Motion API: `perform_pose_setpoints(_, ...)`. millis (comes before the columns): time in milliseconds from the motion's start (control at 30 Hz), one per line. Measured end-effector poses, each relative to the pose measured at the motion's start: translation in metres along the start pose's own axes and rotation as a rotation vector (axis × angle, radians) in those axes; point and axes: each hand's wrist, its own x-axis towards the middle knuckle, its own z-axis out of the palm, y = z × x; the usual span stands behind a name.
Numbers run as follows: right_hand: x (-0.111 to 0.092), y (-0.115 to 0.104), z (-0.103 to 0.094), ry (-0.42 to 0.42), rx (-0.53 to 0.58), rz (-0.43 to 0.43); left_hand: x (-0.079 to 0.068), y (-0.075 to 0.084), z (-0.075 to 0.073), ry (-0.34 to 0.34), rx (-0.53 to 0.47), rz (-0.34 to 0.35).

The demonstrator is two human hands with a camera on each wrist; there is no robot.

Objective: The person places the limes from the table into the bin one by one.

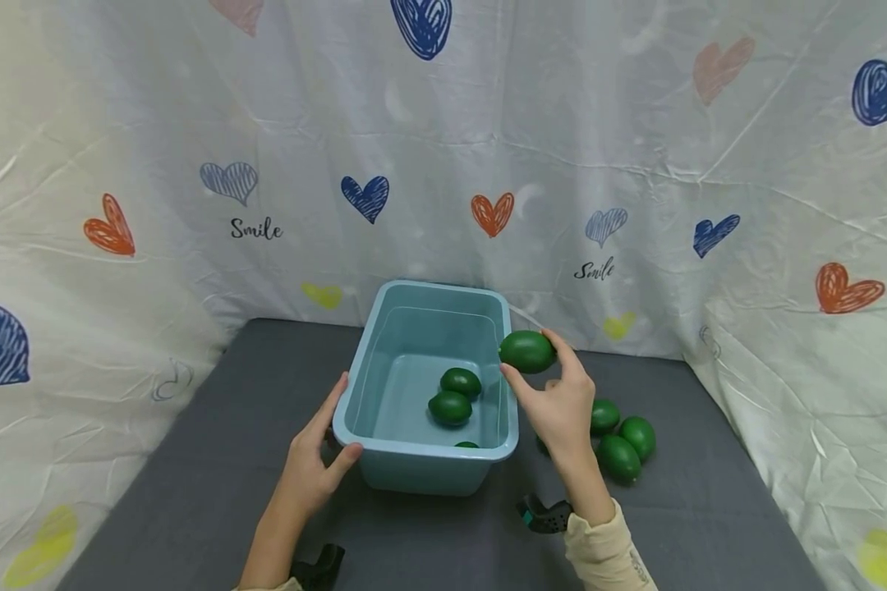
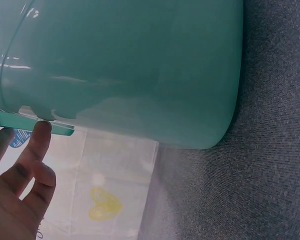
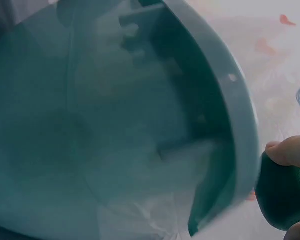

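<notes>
A light blue plastic tub (image 1: 373, 373) stands on the dark grey table, with three green limes (image 1: 452, 406) inside. My right hand (image 1: 558, 402) pinches another green lime (image 1: 527, 351) just above the tub's right rim; the right wrist view shows that lime (image 3: 285, 192) at its lower right, beside the tub's rim (image 3: 240, 115). My left hand (image 1: 312, 460) grips the tub's near left corner, thumb on the front rim. In the left wrist view the fingertips (image 2: 40, 131) touch the rim under the tub's outer wall (image 2: 140, 65).
Three more limes (image 1: 624, 443) lie on the table right of the tub, partly behind my right hand. A white sheet printed with hearts (image 1: 491, 213) walls the table on three sides. Black wrist-camera mounts (image 1: 543, 515) show near both forearms.
</notes>
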Motion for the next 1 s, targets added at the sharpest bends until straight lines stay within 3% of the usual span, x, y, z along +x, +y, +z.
perform_pose_setpoints(733, -0.001, -0.026, 0.032, -0.068, 0.023, -0.086, 0.001, 0.001, -0.001, 0.009, 0.005, 0.018)
perform_pose_setpoints(1000, -0.004, -0.031, 0.038, -0.135, 0.056, -0.048, 0.001, 0.0, 0.0, 0.006, 0.005, 0.009)
